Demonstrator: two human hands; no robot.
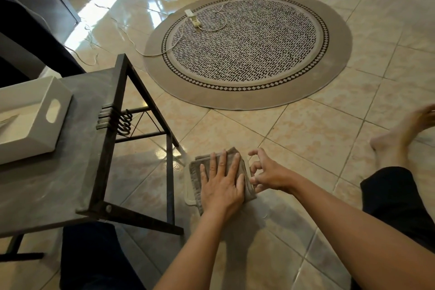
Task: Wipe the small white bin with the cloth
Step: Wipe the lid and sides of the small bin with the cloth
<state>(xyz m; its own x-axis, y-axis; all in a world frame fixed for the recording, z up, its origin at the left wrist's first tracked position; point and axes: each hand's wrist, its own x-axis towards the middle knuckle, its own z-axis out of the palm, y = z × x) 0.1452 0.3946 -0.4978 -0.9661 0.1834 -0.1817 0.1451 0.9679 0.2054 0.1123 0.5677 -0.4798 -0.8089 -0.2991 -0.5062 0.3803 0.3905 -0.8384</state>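
The small white bin (189,198) stands on the floor tiles beside the table leg. Only its left rim shows, because the folded grey-brown cloth (196,173) covers the rest. My left hand (221,181) lies flat on the cloth, fingers stretched out and pressing down. My right hand (267,173) is at the cloth's right edge. Its fingers are curled, with the fingertips against the covered side of the bin.
A low dark metal table (77,172) stands at the left and carries a larger white tray (35,134) with a handle hole. Farther off lie a round patterned rug (247,49) and a white power strip (193,17) with its cable. A bare foot (397,134) rests at the right.
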